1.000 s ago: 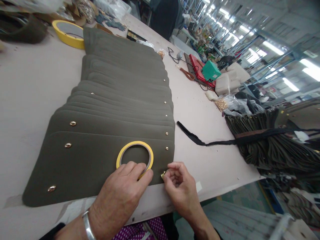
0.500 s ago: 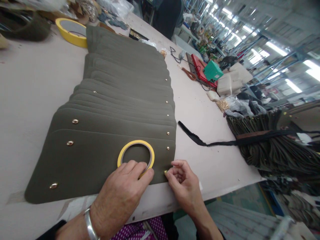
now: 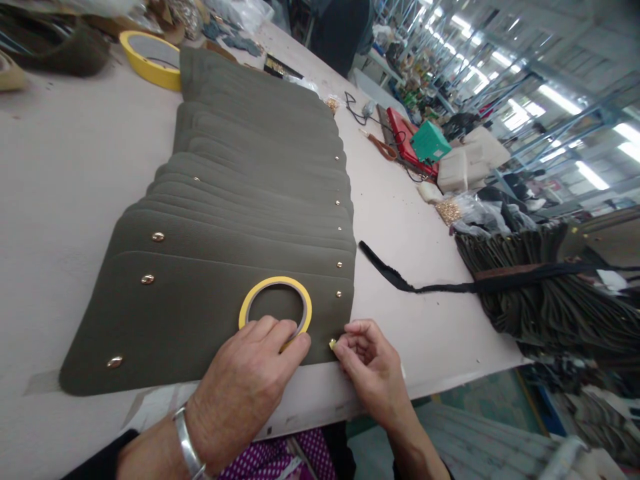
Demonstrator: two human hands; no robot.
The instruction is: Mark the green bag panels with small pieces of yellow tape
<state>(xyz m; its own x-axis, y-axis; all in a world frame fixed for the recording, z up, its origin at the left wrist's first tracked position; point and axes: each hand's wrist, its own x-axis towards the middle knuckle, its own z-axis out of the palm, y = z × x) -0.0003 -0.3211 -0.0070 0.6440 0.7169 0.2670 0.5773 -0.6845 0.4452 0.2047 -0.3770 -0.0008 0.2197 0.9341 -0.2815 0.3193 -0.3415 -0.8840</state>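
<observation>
Overlapping olive-green panels [image 3: 260,217] lie fanned out in a stack on the table, with gold studs [image 3: 115,362] near their left and right edges. On the nearest panel, my left hand [image 3: 257,367] has its fingers closed on the lower rim of a roll of yellow tape [image 3: 276,283]. My right hand [image 3: 373,367] is at that panel's right edge, thumb and forefinger pinched on a small piece of yellow tape [image 3: 333,344] beside or over a stud. Its other fingers are curled.
Another yellow tape roll [image 3: 150,60] sits at the back left. A black strap [image 3: 390,270] runs right to a bundle of dark panels [image 3: 530,293]. Behind are a green box [image 3: 430,141], a red case [image 3: 407,143] and a bag of gold studs [image 3: 450,210]. The table edge is close to my body.
The view has shifted slightly. A little more of the yellow tape piece shows at my right fingertips. My left hand stays on the tape roll.
</observation>
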